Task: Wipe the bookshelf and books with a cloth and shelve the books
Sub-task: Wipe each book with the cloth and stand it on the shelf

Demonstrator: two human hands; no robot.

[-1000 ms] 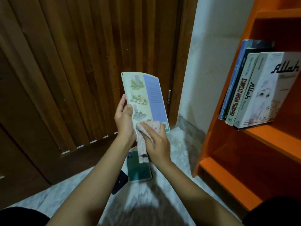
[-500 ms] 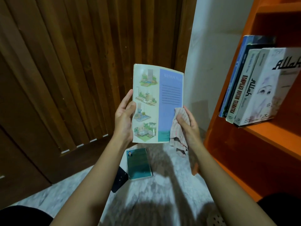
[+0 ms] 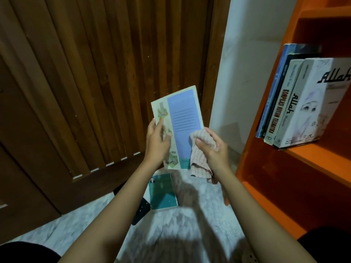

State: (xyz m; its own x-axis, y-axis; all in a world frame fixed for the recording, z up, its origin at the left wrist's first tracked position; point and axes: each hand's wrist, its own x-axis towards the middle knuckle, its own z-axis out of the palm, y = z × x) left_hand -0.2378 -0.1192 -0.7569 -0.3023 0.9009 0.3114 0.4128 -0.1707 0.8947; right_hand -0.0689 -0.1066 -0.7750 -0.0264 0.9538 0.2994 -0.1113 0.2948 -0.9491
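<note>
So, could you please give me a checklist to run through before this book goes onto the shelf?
1. Book held securely: ok, the left hand grips its left edge.
2. Cloth in hand: ok, the right hand holds it against the cover's lower right edge.
3. Far side of the book wiped: cannot tell, it faces away.
4. Shelved books steady: ok, they stand together at the shelf's left end.
5. Free room beside them on the bookshelf: cannot tell, the frame cuts it off.
6. Floor free of books: not ok, a teal book lies there.
</note>
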